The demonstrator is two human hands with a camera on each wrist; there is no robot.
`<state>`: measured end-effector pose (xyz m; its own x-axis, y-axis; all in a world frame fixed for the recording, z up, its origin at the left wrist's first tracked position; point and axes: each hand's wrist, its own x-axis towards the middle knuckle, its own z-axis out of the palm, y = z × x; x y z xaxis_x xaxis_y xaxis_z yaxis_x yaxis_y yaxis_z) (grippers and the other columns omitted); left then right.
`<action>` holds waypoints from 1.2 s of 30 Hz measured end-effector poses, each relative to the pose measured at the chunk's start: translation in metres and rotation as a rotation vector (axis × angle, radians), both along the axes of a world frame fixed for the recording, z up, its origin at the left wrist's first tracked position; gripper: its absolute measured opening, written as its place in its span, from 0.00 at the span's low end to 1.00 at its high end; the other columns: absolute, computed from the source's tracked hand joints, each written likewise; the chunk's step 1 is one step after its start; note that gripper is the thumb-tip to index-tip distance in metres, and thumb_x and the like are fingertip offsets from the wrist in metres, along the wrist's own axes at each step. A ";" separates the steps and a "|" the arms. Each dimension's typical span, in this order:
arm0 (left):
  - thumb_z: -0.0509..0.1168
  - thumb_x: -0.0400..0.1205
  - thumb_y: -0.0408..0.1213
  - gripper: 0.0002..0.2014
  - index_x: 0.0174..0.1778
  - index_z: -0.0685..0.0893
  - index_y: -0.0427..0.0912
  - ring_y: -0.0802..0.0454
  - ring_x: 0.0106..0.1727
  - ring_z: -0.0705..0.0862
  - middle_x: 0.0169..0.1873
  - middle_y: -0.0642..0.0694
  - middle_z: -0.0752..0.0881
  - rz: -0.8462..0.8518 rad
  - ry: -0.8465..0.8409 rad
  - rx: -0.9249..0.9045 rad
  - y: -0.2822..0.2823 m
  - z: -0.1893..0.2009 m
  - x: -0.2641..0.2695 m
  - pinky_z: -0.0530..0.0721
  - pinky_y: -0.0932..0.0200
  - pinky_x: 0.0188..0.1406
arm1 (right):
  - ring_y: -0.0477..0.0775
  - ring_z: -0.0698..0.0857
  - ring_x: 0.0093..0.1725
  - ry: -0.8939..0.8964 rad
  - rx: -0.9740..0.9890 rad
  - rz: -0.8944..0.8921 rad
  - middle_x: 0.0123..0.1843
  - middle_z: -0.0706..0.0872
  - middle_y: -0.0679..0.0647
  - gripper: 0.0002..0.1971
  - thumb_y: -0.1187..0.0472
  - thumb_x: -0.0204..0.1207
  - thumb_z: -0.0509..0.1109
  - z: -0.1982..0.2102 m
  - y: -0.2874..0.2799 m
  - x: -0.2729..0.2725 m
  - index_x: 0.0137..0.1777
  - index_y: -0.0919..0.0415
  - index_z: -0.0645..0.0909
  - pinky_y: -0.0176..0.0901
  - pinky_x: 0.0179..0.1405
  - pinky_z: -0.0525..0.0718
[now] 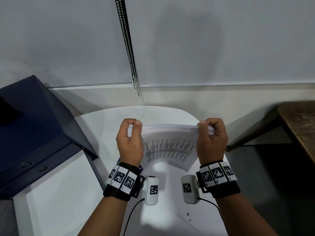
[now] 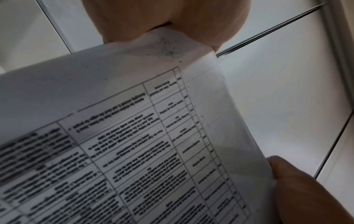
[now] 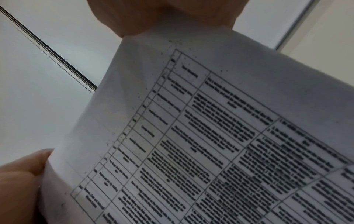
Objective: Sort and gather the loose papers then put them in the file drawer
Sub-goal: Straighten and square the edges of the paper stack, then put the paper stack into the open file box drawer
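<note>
A thick stack of printed papers (image 1: 168,143) is held up off the white table (image 1: 68,193), bowed so its near edge curls downward. My left hand (image 1: 132,133) grips the stack's left end, thumb on top. My right hand (image 1: 210,133) grips the right end the same way. In the left wrist view the papers (image 2: 134,136) show a printed table, with fingers (image 2: 172,18) curled over the far edge. The right wrist view shows the papers (image 3: 210,128) pinched under curled fingers (image 3: 162,16). No file drawer is in view.
A dark blue open binder or file box (image 1: 34,137) lies at the table's left. A brown wooden table (image 1: 300,126) stands at the right. A bead chain (image 1: 129,53) hangs down the pale blind behind. Cables trail from my wrist cameras.
</note>
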<state>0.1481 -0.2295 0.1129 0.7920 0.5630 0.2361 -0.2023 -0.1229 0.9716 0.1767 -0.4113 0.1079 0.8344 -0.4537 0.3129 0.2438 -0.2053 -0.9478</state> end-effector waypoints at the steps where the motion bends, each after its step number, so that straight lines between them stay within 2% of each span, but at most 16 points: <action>1: 0.60 0.82 0.33 0.10 0.42 0.77 0.27 0.64 0.25 0.75 0.25 0.53 0.75 -0.003 -0.008 -0.007 0.000 0.000 0.000 0.71 0.76 0.28 | 0.51 0.80 0.33 0.005 0.001 0.001 0.35 0.81 0.50 0.07 0.64 0.76 0.68 0.000 0.000 0.000 0.38 0.62 0.75 0.45 0.35 0.78; 3: 0.60 0.80 0.36 0.11 0.41 0.78 0.29 0.64 0.26 0.74 0.26 0.52 0.75 -0.008 -0.010 -0.018 0.001 0.000 0.001 0.70 0.74 0.29 | 0.55 0.83 0.35 0.021 0.001 0.006 0.35 0.85 0.54 0.06 0.65 0.76 0.68 0.000 0.000 0.001 0.39 0.62 0.76 0.47 0.37 0.81; 7: 0.60 0.80 0.36 0.10 0.40 0.78 0.31 0.64 0.26 0.73 0.27 0.52 0.75 -0.009 -0.005 -0.023 0.004 -0.003 0.001 0.70 0.74 0.30 | 0.49 0.85 0.36 0.029 0.015 0.039 0.35 0.87 0.52 0.03 0.65 0.77 0.66 0.001 0.000 -0.001 0.42 0.61 0.77 0.39 0.38 0.82; 10: 0.59 0.80 0.38 0.11 0.40 0.77 0.32 0.64 0.26 0.73 0.27 0.52 0.75 -0.011 -0.006 -0.031 0.003 -0.002 0.001 0.70 0.74 0.29 | 0.43 0.79 0.31 0.041 0.025 0.038 0.31 0.81 0.48 0.08 0.61 0.77 0.66 0.002 0.001 -0.002 0.38 0.63 0.77 0.35 0.32 0.76; 14: 0.55 0.84 0.54 0.24 0.35 0.74 0.35 0.55 0.27 0.69 0.25 0.51 0.71 0.098 0.028 0.080 0.003 -0.008 0.008 0.70 0.58 0.31 | 0.44 0.69 0.26 0.047 0.024 0.001 0.25 0.71 0.64 0.19 0.59 0.81 0.65 0.005 0.006 -0.001 0.31 0.69 0.71 0.38 0.27 0.69; 15: 0.53 0.84 0.56 0.25 0.33 0.74 0.36 0.55 0.27 0.69 0.24 0.51 0.71 0.136 0.035 0.097 0.002 -0.008 0.009 0.69 0.58 0.30 | 0.44 0.68 0.26 0.054 0.019 -0.010 0.24 0.69 0.64 0.20 0.59 0.81 0.64 0.007 0.007 0.000 0.30 0.70 0.69 0.38 0.26 0.67; 18: 0.50 0.84 0.58 0.27 0.30 0.75 0.40 0.59 0.27 0.71 0.24 0.53 0.73 0.199 0.031 0.070 -0.002 -0.006 0.013 0.70 0.62 0.31 | 0.45 0.64 0.24 0.106 -0.003 -0.037 0.21 0.63 0.47 0.21 0.59 0.79 0.64 0.011 0.008 0.001 0.26 0.64 0.64 0.36 0.24 0.64; 20: 0.51 0.83 0.60 0.25 0.31 0.75 0.43 0.60 0.30 0.74 0.27 0.52 0.76 0.146 0.009 0.043 0.000 -0.006 0.012 0.73 0.61 0.35 | 0.45 0.63 0.23 0.137 -0.011 -0.061 0.21 0.62 0.46 0.21 0.59 0.79 0.63 0.014 0.004 0.002 0.25 0.60 0.62 0.33 0.22 0.62; 23: 0.64 0.76 0.61 0.17 0.43 0.76 0.50 0.51 0.40 0.81 0.39 0.41 0.82 -0.128 -0.025 -0.010 0.009 -0.009 0.001 0.78 0.51 0.44 | 0.47 0.64 0.25 0.151 -0.058 -0.089 0.24 0.66 0.57 0.21 0.59 0.79 0.62 0.025 -0.002 0.002 0.27 0.69 0.66 0.32 0.22 0.64; 25: 0.80 0.61 0.60 0.31 0.53 0.76 0.53 0.50 0.43 0.87 0.45 0.42 0.84 -0.372 0.050 -0.123 0.015 -0.012 -0.012 0.87 0.50 0.41 | 0.46 0.65 0.23 0.165 -0.047 -0.114 0.24 0.66 0.57 0.21 0.60 0.81 0.63 0.035 -0.007 0.004 0.28 0.71 0.69 0.30 0.21 0.65; 26: 0.83 0.55 0.58 0.38 0.57 0.76 0.51 0.53 0.47 0.89 0.48 0.45 0.87 -0.460 0.128 -0.140 0.016 -0.014 -0.020 0.89 0.53 0.43 | 0.45 0.65 0.22 0.163 -0.009 -0.117 0.24 0.65 0.55 0.22 0.60 0.82 0.64 0.041 -0.009 0.004 0.28 0.71 0.69 0.30 0.20 0.63; 27: 0.85 0.55 0.55 0.40 0.60 0.77 0.49 0.54 0.51 0.90 0.50 0.46 0.89 -0.501 0.210 -0.096 0.018 -0.016 -0.028 0.90 0.53 0.48 | 0.45 0.63 0.21 0.149 0.037 -0.116 0.23 0.63 0.53 0.22 0.60 0.82 0.64 0.047 -0.011 0.005 0.28 0.72 0.68 0.31 0.19 0.62; 29: 0.83 0.63 0.48 0.33 0.62 0.80 0.46 0.54 0.55 0.90 0.52 0.49 0.92 -0.470 0.307 0.045 0.019 -0.023 -0.038 0.88 0.43 0.58 | 0.44 0.60 0.21 0.126 0.108 -0.111 0.22 0.60 0.49 0.23 0.58 0.82 0.65 0.056 -0.011 0.008 0.28 0.71 0.66 0.37 0.19 0.61; 31: 0.80 0.68 0.47 0.24 0.58 0.84 0.49 0.54 0.54 0.90 0.51 0.53 0.92 -0.387 0.312 0.064 0.019 -0.021 -0.045 0.87 0.40 0.60 | 0.46 0.61 0.23 0.098 0.169 -0.075 0.21 0.59 0.47 0.24 0.55 0.82 0.65 0.066 -0.009 0.006 0.28 0.66 0.65 0.38 0.20 0.59; 34: 0.78 0.72 0.39 0.17 0.55 0.85 0.47 0.55 0.52 0.91 0.48 0.55 0.93 -0.337 0.269 0.034 0.015 -0.002 -0.047 0.88 0.48 0.56 | 0.54 0.64 0.26 0.050 0.215 0.044 0.26 0.65 0.56 0.21 0.43 0.81 0.65 0.082 -0.011 0.000 0.31 0.54 0.70 0.40 0.24 0.65; 36: 0.77 0.74 0.32 0.14 0.54 0.85 0.45 0.57 0.50 0.91 0.46 0.54 0.93 -0.316 0.211 0.038 0.016 0.012 -0.049 0.89 0.60 0.50 | 0.54 0.73 0.29 0.016 0.141 0.161 0.32 0.75 0.55 0.21 0.30 0.71 0.66 0.085 -0.018 -0.005 0.39 0.48 0.74 0.42 0.28 0.75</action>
